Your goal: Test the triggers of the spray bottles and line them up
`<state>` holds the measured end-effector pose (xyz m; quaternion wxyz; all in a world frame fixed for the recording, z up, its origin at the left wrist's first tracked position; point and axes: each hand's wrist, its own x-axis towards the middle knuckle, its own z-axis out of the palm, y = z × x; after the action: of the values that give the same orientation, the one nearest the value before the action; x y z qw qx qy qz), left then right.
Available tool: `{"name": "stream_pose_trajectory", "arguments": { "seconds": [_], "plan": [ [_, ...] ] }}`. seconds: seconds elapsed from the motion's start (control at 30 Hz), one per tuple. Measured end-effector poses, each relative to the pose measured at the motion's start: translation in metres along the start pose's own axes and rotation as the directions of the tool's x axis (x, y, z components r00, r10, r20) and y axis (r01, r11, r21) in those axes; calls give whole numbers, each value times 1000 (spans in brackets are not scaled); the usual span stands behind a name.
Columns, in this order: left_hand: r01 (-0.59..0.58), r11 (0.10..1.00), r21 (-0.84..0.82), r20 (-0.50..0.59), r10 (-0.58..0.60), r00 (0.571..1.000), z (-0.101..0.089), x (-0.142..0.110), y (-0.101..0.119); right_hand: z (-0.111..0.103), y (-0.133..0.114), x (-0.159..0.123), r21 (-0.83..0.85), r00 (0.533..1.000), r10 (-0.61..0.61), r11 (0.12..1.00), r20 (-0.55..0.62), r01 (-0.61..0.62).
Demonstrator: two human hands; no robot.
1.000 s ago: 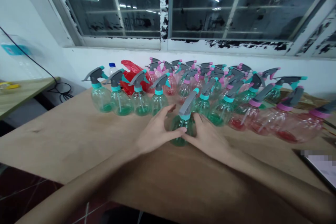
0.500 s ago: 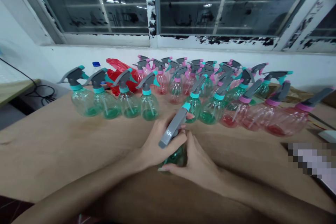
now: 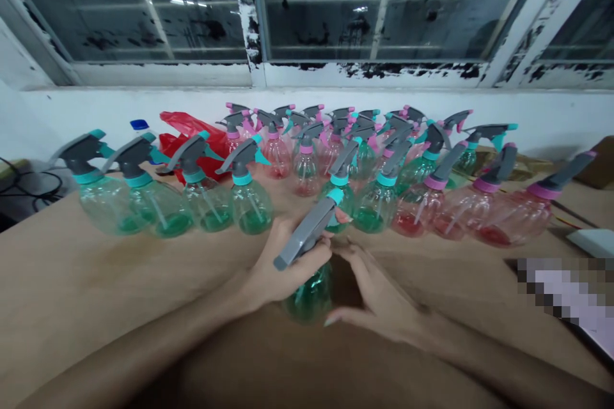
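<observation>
A green see-through spray bottle [image 3: 309, 294] with a grey and turquoise trigger head stands close in front of me, at the middle of the view. My left hand [image 3: 283, 268] is wrapped round its neck, just under the spray head. Just right of the bottle is my right hand [image 3: 384, 287], its thumb and fingers apart and curved toward the bottle's side, with a gap between. Part of the bottle's neck and collar is hidden behind my left fingers.
Several green spray bottles [image 3: 252, 204] stand at the left and middle, with pink ones [image 3: 508, 217] at the right and more behind. A red plastic bag [image 3: 180, 121] and a blue-capped bottle [image 3: 140, 124] are at the back left. A blurred-out flat object [image 3: 566, 300] lies at the right.
My right hand has let go of the bottle's body and opened away to the right. My left hand keeps its hold on the neck. The view has shifted slightly right.
</observation>
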<state>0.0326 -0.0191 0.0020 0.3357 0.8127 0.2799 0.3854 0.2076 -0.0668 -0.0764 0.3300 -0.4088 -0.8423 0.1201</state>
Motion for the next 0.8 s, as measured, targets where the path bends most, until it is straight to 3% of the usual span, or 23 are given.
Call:
{"name": "stream_pose_trajectory", "arguments": {
  "seconds": [0.1, 0.23, 0.43, 0.8],
  "plan": [
    [47, 999, 22, 7, -47, 999, -3, 4, -3, -7, 22, -16, -62, 988, 98, 994, 121, -91],
    [78, 997, 29, 12, -78, 997, -7, 7, -4, -6, 40, -32, -138, 972, 166, 980, 165, -144],
    [151, 988, 15, 77, -151, 985, -12, 9, -5, -3, 42, -32, -143, 977, 126, 984, 172, -101],
    [43, 998, 47, 23, -44, 999, -10, 9, -5, -3, 45, -34, -121, 984, 113, 988, 135, -97]
  ]
}}
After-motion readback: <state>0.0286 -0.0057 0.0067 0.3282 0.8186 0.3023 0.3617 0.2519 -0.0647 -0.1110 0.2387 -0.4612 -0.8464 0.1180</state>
